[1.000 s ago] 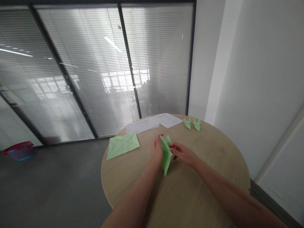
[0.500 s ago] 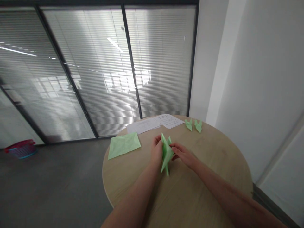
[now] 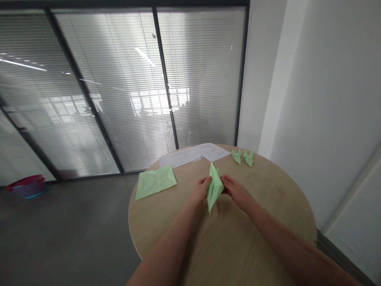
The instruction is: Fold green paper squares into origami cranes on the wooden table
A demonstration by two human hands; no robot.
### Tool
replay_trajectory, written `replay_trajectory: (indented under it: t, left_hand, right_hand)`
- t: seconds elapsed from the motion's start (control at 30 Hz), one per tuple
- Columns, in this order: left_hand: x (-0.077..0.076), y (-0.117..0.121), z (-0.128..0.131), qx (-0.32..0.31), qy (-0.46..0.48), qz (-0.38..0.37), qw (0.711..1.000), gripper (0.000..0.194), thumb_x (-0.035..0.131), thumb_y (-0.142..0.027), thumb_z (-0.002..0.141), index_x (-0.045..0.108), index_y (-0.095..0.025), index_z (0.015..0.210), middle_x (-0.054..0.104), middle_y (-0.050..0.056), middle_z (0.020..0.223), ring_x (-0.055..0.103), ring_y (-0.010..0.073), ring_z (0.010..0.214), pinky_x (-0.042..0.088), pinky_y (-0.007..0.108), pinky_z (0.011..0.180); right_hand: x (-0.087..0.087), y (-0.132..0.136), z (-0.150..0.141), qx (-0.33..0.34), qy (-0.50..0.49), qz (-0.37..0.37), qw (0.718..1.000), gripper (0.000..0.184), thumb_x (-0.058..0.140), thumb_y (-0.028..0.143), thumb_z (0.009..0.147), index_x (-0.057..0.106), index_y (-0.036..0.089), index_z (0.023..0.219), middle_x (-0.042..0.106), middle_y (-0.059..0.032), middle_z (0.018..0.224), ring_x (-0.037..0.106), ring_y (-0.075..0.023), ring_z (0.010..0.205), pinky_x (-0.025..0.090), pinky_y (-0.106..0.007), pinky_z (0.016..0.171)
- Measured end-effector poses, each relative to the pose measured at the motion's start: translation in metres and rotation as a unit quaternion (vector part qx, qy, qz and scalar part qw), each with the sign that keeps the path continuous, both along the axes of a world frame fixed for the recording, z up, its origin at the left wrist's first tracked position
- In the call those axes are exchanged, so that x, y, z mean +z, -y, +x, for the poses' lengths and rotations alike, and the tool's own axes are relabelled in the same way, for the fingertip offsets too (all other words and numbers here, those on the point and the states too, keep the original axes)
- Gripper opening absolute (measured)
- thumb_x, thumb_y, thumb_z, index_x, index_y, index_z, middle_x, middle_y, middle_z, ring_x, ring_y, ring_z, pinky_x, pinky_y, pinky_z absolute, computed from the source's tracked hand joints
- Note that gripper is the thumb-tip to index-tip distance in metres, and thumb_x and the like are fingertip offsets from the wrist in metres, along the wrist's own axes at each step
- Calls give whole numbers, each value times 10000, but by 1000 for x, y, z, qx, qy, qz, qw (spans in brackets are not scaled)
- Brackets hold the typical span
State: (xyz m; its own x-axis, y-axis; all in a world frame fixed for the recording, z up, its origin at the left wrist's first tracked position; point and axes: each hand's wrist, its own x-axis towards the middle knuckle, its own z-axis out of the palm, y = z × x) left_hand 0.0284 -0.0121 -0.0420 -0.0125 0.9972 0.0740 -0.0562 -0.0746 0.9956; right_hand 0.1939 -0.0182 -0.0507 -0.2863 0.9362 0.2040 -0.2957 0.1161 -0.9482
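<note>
green paper [image 3: 216, 188] between fingers [image 3: 228, 181] — printed sheets [image 3: 212, 151] beyond

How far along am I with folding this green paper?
Two small green paper figures look finished, set aside. Your left hand and right hand hold a larger folded green paper, its layers parted. That seems left to finish, perhaps also the creased green sheet lying flat.

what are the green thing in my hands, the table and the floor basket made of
Green thing: matte paper, likely, by its thin, creased folds. Table: dull-looking wood or laminate, from its faint grain. Basket: probably plastic, finish unclear, given its red and blue openwork.
</note>
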Motion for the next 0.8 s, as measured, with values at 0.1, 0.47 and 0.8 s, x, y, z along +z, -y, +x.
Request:
replay_trajectory:
  t: [0.1,0.47,0.8]
  left_hand:
    - [-2,-3,-2,16,-54,45,997,343,706,-488,803,755,-148,789,707,83,744,608,219,673,442,305,608]
    - [14,5,-6,116,-117,139,976,369,647,-487,848,650,-192,627,572,12,592,486,176,574,325,282,548]
    - [17,10,0,66,-139,157,976,403,641,-511,843,617,-195,594,521,11,555,455,161,547,310,273,514]
  right_hand:
    - [3,1,1,-6,23,-1,1000,483,747,592,762,608,175,964,627,-36,909,585,-138,817,545,-270,767]
    - [-2,0,-4,59,39,-19,997,745,691,627,826,498,228,1424,654,-74,1067,649,-154,856,583,-282,719]
    - [-1,-2,-4,12,81,-16,997,639,710,673,763,595,197,1173,651,-45,924,613,-133,740,525,-231,631]
